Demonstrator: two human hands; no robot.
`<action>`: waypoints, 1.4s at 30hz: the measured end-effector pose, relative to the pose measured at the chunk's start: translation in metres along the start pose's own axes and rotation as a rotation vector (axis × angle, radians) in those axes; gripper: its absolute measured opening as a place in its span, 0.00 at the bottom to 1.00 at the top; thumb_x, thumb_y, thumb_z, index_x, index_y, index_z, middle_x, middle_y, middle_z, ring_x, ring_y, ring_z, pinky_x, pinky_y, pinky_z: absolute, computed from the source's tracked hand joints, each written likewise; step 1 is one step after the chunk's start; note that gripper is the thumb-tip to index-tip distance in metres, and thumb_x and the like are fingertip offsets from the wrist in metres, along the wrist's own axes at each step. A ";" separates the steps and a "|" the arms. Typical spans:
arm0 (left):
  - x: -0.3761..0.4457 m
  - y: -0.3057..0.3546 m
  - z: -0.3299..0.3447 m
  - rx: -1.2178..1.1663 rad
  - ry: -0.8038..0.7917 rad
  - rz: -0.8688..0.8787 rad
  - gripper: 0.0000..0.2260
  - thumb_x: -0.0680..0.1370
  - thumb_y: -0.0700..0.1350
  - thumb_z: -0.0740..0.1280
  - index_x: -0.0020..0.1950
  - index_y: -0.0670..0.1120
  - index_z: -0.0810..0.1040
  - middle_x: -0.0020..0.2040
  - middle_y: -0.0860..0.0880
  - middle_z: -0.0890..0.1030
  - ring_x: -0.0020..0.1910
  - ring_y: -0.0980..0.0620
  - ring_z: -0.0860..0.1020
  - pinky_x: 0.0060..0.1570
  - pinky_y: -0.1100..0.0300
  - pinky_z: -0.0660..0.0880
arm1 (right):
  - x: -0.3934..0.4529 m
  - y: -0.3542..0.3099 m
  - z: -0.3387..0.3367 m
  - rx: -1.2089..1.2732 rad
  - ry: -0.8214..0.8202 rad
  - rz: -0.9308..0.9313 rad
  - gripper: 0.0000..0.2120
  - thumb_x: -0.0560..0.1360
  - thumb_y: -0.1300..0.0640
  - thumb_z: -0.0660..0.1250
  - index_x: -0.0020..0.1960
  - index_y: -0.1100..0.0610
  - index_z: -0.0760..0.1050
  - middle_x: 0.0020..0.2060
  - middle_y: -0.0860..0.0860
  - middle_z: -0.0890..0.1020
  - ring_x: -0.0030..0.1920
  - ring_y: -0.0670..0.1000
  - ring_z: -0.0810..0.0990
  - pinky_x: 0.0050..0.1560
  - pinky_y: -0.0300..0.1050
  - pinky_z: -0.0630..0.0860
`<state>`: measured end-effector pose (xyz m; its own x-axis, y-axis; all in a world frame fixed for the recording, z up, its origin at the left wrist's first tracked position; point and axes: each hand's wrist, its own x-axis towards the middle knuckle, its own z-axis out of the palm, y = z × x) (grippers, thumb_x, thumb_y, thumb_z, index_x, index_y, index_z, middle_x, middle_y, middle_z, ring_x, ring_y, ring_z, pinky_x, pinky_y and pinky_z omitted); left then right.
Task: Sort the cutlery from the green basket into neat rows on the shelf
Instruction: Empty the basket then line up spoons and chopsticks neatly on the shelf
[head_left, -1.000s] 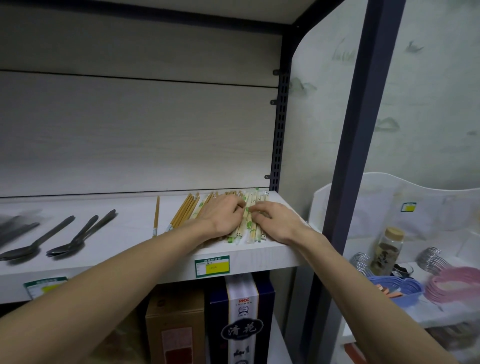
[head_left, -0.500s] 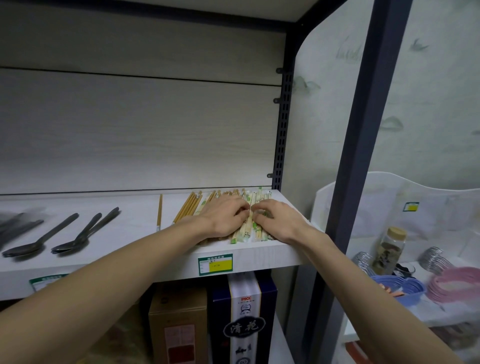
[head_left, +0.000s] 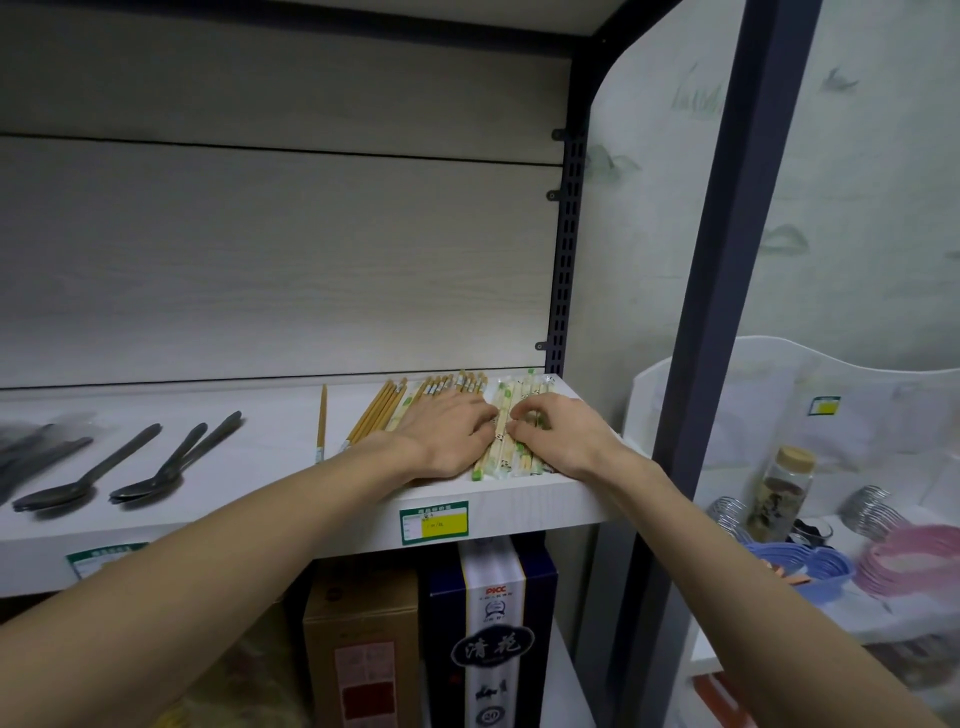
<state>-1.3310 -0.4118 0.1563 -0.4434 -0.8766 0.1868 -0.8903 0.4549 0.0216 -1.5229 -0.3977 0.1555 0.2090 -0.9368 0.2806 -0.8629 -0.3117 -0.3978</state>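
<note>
Nearest, below the white wooden shelf (head_left: 519, 506): a brown cardboard box (head_left: 363, 649) beside a dark blue and white carton (head_left: 493, 623). On the shelf's front lip, a green and yellow price label (head_left: 434, 521). Atop the shelf at its right end, left hand (head_left: 447, 434) and right hand (head_left: 563, 436) palm-down, fingers curled, tips pressing on paper-wrapped disposable chopsticks (head_left: 506, 460) laid front to back; whether any is pinched, cannot tell. Left of these, bare wooden chopsticks (head_left: 375, 413) in a row, one single wooden chopstick (head_left: 321, 421) apart. Further left, dark metal spoons (head_left: 145, 470). Off right, a cork-stoppered glass jar (head_left: 782, 491).
</note>
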 end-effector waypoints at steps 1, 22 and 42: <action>-0.001 0.000 0.000 0.001 -0.003 -0.006 0.22 0.83 0.56 0.50 0.68 0.50 0.76 0.63 0.50 0.78 0.62 0.48 0.74 0.63 0.45 0.72 | -0.001 -0.002 0.000 -0.011 -0.017 -0.008 0.19 0.80 0.44 0.63 0.67 0.49 0.77 0.65 0.49 0.80 0.63 0.53 0.78 0.63 0.47 0.74; -0.023 -0.075 -0.034 -0.085 0.058 -0.480 0.16 0.76 0.61 0.69 0.44 0.49 0.83 0.42 0.51 0.84 0.46 0.48 0.82 0.49 0.52 0.80 | 0.039 -0.065 0.009 -0.121 -0.088 -0.045 0.16 0.78 0.48 0.62 0.63 0.49 0.79 0.60 0.52 0.82 0.58 0.55 0.80 0.57 0.49 0.77; -0.023 -0.088 -0.029 -0.114 0.070 -0.425 0.08 0.76 0.55 0.70 0.47 0.52 0.84 0.47 0.53 0.83 0.49 0.51 0.80 0.44 0.56 0.75 | 0.045 -0.097 0.016 -0.082 -0.225 0.006 0.14 0.76 0.44 0.67 0.39 0.53 0.74 0.37 0.50 0.80 0.41 0.52 0.80 0.44 0.48 0.78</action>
<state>-1.2394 -0.4274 0.1789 -0.0292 -0.9785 0.2040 -0.9732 0.0744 0.2178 -1.4225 -0.4119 0.1924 0.2934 -0.9532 0.0734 -0.8969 -0.3010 -0.3238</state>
